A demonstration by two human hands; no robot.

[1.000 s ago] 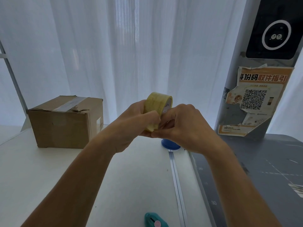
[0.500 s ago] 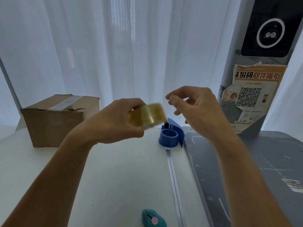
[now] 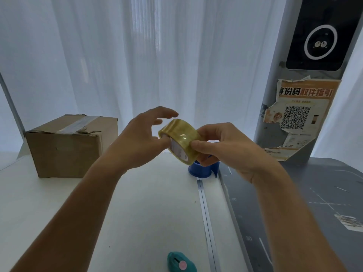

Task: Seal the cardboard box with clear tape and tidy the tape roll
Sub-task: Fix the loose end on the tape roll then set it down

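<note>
The right thumb (image 3: 199, 144) is pressing on the outer face of the roll (image 3: 181, 137), with the other right fingers curling round its far side and underside, so the right hand (image 3: 233, 148) is gripping it in the air. The left thumb (image 3: 164, 141) is touching the roll's near rim, while the left fingers (image 3: 167, 113) are spreading loosely above it without closing; the left hand (image 3: 137, 141) is gripping nothing. The roll's core is showing a white printed label, too small to read.

The roll is hanging over a blue dispenser (image 3: 200, 171) standing on the white table (image 3: 137, 213). The box (image 3: 66, 150) is sitting well to the left, a strip of tape (image 3: 80, 124) running along its closed top. A teal cutter (image 3: 181, 263) is lying at the near edge. A grey mat (image 3: 314, 216) on the right is showing the marks 20 and 30. Behind it a torn orange poster (image 3: 300, 114) is displaying "取件指引" and a QR code, below a black panel (image 3: 320, 34) bearing a white ring with two eyes.
</note>
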